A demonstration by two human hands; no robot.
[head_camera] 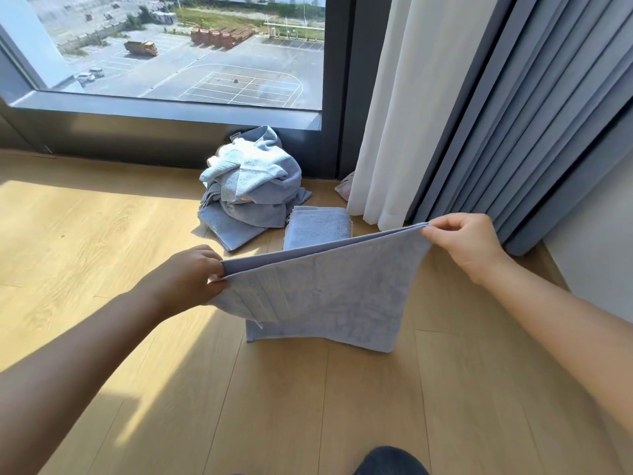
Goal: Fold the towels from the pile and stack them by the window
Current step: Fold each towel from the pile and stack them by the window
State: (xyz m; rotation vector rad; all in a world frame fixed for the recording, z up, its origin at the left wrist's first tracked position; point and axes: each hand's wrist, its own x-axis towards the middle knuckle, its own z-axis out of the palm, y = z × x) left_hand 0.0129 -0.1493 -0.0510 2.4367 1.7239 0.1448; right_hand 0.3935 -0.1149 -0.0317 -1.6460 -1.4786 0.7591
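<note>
The front of the stack (318, 226) is hidden behind the towel (325, 293) held up in front of it, so I cannot tell how many folded towels are in it. The pile (250, 186) is all bunched up, and I cannot count the towels in it either. A small pink thing (344, 188) peeks out from behind the white curtain (387, 114); most of it is hidden and I cannot tell what it is. A dark round shape (390, 461) is cut off at the bottom edge. Both arms are cut off at the sides.

There are two hands. The left hand (191, 279) pinches one top corner of the towel and the right hand (462, 241) pinches the other top corner, a bit higher. There is one towel in the hands. It is blue and folded in half, with two layers showing along the top edge. It hangs down and its bottom edge reaches the floor (102, 234).

There is one pile, with light blue and darker blue towels. It sits on the floor right against the window (171, 63). There is one stack, just beside the pile on the right, near the white curtain. There are two curtains, the white one and a blue curtain (531, 132) next to it. There is one window.
</note>
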